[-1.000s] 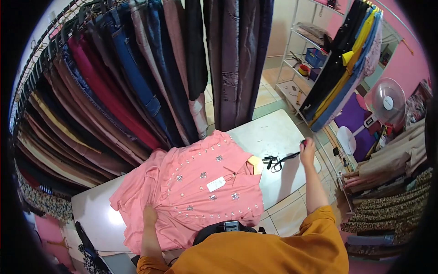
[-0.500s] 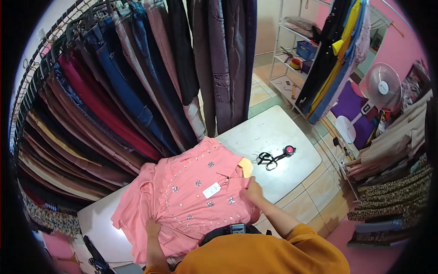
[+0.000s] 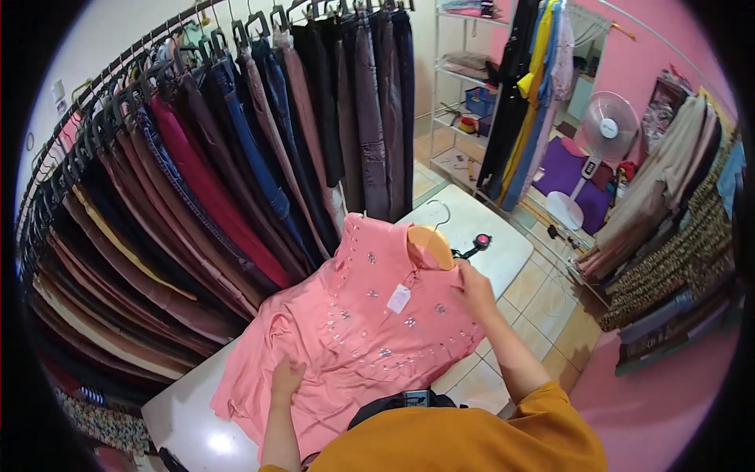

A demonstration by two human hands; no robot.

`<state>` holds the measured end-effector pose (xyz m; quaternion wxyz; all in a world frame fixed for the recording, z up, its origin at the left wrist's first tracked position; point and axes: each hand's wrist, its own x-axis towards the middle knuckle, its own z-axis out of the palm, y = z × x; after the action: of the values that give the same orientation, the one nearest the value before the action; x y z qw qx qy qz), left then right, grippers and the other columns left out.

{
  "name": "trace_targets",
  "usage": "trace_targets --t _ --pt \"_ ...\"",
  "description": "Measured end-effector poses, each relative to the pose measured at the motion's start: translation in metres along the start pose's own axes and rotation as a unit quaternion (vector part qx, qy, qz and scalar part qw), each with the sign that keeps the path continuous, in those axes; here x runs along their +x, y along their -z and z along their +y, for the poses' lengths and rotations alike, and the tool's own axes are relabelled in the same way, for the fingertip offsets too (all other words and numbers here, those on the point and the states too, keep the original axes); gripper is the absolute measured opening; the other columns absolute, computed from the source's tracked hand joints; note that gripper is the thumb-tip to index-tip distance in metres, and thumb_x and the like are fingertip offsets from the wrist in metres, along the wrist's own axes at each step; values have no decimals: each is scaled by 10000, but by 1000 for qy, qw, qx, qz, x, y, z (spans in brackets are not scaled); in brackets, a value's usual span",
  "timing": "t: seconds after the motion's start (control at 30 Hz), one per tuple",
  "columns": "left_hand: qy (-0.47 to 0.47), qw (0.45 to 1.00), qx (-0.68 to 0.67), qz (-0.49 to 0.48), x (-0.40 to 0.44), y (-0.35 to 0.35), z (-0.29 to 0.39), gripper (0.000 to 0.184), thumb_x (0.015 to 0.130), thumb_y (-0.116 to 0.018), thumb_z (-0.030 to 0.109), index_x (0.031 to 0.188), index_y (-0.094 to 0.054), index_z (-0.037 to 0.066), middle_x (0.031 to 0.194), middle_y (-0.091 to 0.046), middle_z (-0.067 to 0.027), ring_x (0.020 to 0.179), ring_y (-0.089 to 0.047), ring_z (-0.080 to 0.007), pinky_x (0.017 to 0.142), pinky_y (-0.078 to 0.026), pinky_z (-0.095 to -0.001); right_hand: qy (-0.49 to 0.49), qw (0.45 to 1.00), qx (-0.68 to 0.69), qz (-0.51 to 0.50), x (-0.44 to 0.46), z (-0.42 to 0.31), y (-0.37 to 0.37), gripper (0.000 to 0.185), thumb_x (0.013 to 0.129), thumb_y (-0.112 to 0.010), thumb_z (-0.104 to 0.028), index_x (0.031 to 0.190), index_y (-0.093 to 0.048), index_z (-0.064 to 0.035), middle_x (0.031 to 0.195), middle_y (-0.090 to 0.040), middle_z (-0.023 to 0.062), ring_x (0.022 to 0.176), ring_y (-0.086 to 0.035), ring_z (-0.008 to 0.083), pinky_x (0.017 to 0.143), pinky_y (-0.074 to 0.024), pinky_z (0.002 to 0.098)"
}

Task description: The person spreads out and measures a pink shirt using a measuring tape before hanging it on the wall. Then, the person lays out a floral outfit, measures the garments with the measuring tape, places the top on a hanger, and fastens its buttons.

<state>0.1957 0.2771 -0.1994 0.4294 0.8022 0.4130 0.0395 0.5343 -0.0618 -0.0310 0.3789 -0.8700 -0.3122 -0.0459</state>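
Observation:
A pink garment with jewelled flowers and a white tag lies spread over the white table. Its collar surrounds a yellow hanger, whose metal hook points up toward the table's far end. My right hand is closed on the garment's collar and shoulder beside the hanger. Lower down, my left hand rests on the gathered skirt part with its fingers apart. A black strap with a round pink-and-black piece lies just beyond the hanger.
Trousers on hangers crowd the rack along the left and far side. Behind the white table stand a wire shelf, more hanging clothes and a white fan. Further garments hang at the right.
My right hand let go of the strap and moved to the garment's collar. The garment's upper part has shifted, and the hanger hook now shows. My left hand's fingers have opened.

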Motion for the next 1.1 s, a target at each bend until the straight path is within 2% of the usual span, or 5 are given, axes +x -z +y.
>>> trace_targets --t 0.4,0.43,0.57,0.93,1.1 --pt "-693 709 106 81 -59 -9 368 843 645 -787 285 1373 -397 110 1400 -401 -119 1344 -309 -318 1117 -174 -507 17 958 -172 228 -192 -90 162 489 640 -700 -37 1113 -578 -60 890 -638 147 768 -646 274 672 -516 331" --pt "-736 663 76 111 -81 -15 389 686 596 -809 341 1176 -542 90 1171 -565 -113 1167 -499 -309 1000 -355 -470 -15 959 -172 227 -214 -97 176 513 644 -710 -48 1135 -565 -71 952 -637 156 828 -637 302 712 -517 357" --pt "-790 612 -23 -38 -121 -61 430 440 574 -805 332 701 -484 59 626 -492 -76 613 -547 -301 553 -420 -404 -74 939 -202 267 -299 -131 217 577 653 -743 -68 1189 -532 -82 1035 -629 157 914 -627 322 770 -516 377" --pt "-829 511 -198 -109 -303 -143 461 387 568 -798 277 669 -489 68 647 -544 -101 639 -569 -319 551 -433 -414 -446 761 -332 336 -526 -265 246 548 724 -757 -231 1176 -497 -59 1044 -593 166 933 -591 345 775 -480 426" --pt "-822 486 -220 -197 -418 -130 458 440 585 -808 356 658 -488 62 636 -535 -115 617 -552 -333 547 -420 -413 -377 672 -524 363 -609 -325 264 390 732 -722 -165 1021 -502 -21 959 -580 168 898 -575 351 737 -472 429"
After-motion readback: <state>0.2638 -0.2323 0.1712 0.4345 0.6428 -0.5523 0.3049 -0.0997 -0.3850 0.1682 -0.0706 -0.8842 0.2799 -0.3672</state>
